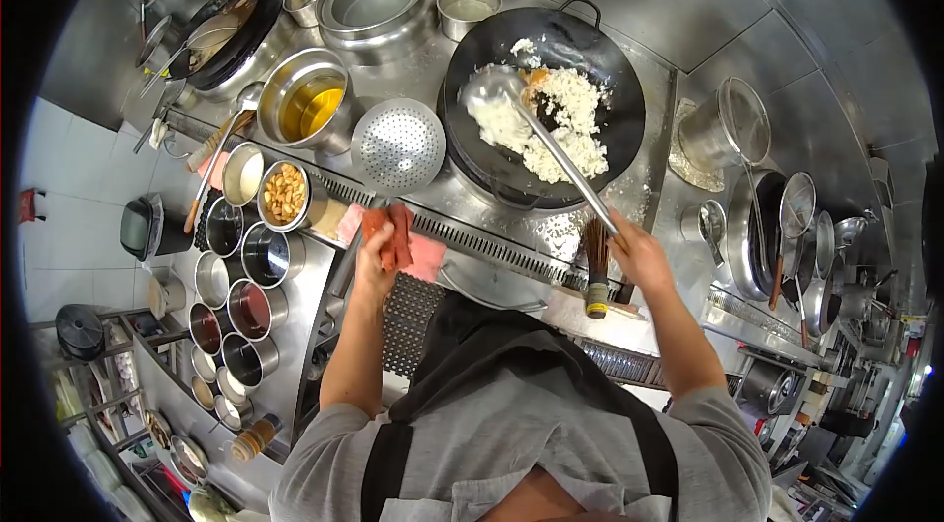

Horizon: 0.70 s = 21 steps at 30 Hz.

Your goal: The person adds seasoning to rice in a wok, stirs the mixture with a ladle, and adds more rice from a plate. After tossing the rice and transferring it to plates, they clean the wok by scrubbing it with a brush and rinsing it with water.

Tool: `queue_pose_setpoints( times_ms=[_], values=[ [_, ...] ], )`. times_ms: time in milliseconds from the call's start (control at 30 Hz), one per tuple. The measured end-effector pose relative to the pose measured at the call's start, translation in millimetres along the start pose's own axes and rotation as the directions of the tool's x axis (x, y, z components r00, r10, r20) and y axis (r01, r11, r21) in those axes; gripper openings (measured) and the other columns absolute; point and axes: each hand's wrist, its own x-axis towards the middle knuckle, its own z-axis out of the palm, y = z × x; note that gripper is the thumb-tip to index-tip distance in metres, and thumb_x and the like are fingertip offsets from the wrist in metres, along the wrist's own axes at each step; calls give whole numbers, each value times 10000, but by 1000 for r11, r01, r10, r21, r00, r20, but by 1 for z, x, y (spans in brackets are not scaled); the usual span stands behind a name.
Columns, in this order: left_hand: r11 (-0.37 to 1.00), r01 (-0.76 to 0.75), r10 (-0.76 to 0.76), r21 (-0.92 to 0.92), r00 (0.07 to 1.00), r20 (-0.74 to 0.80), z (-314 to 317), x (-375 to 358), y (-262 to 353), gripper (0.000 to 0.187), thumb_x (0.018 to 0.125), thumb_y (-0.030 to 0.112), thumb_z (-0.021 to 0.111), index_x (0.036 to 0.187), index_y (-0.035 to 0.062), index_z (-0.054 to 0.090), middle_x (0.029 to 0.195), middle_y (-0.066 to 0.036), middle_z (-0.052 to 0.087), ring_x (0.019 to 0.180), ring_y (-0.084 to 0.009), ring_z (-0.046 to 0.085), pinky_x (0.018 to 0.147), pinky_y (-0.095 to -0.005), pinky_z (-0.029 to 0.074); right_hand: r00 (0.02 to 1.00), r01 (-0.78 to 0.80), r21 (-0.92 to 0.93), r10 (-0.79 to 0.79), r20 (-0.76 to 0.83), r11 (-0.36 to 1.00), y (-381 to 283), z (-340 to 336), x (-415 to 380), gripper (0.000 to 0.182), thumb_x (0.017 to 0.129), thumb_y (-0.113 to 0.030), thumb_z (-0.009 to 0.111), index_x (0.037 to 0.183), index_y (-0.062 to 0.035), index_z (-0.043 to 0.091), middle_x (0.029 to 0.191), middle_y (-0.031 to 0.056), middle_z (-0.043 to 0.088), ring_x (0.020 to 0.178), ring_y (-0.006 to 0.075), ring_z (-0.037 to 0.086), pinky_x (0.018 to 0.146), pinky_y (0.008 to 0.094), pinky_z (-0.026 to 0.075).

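Note:
My right hand [641, 253] is closed around the handle of a steel ladle [562, 160]. The ladle's bowl rests among the white fried rice [572, 99] in a large black wok [612, 55]. A little orange-brown food shows beside the bowl. In my left hand [374, 264] is a folded red cloth [387, 235], gripped just in front of the stove's edge. Past that cloth, a round perforated skimmer [398, 145] lies left of the wok. Directly by the right hand stands a bamboo wok brush [597, 271].
A steel pot of yellow oil [313, 111] stands left of the skimmer. Several seasoning pots, one with nuts [285, 193], crowd the left counter [307, 288]. Behind are a wide steel pot [374, 30] and a small one [469, 6]. Another wok [755, 227] with strainers sits at right.

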Motion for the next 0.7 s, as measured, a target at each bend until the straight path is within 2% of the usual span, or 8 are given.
queue_pose_setpoints(
  times_ms=[67,133,200,300,367,467,533,700],
  values=[
    [984,42,-17,-172,989,146,40,-10,9,460,817,180,628,1224,23,480,1006,-91,592,925,-215,611,752,-311,507,983,-98,-153,119,138,983,19,-23,-41,587,809,-102,619,1368,-184,461,820,162,639,722,381,624,688,460,504],
    [992,61,-43,-109,986,162,48,8,-7,446,802,41,611,1225,-4,476,1037,-108,599,905,-228,621,718,-327,523,981,-112,-122,129,143,986,44,-29,-67,578,815,-104,612,1369,-163,456,811,164,638,718,388,619,682,455,500],
    [986,29,-32,166,999,13,87,14,-20,399,782,31,625,1163,5,508,963,-90,612,850,-201,618,702,-309,515,978,-134,-91,147,147,987,52,-29,-81,571,821,-105,605,1369,-143,451,802,166,636,714,394,614,676,451,496],
    [925,-19,52,380,996,-77,118,52,-47,322,855,156,608,1145,35,540,921,-80,617,720,-178,610,607,-309,500,951,-305,82,300,77,949,25,-42,-72,559,828,-100,616,1356,-48,440,736,218,592,703,407,592,646,430,480],
    [863,179,-108,473,979,-172,135,75,-48,289,919,311,550,1072,67,565,863,-67,623,597,-166,591,496,-309,452,933,-359,107,354,66,927,17,-61,-96,552,833,-94,617,1355,-50,445,737,213,592,695,407,588,652,416,479],
    [761,294,-230,578,956,-183,153,97,-48,329,926,420,536,1022,106,555,722,-25,598,538,-162,580,426,-299,403,878,-477,187,473,70,859,19,-63,-142,525,844,-81,621,1345,-55,467,734,199,593,678,403,580,658,396,475],
    [747,353,-311,563,935,-174,157,109,-63,305,907,403,553,983,108,554,698,-16,591,535,-171,587,401,-292,361,825,-565,118,559,83,816,18,-64,-157,521,831,-74,645,1327,-53,489,735,209,592,683,391,588,662,400,477],
    [808,382,-325,449,924,-201,167,114,-90,175,850,251,578,948,106,569,688,-20,585,570,-185,598,457,-301,415,924,-383,67,383,1,921,8,-91,-163,503,830,-82,667,1309,-61,517,758,209,613,639,325,599,637,347,483]
  ],
)
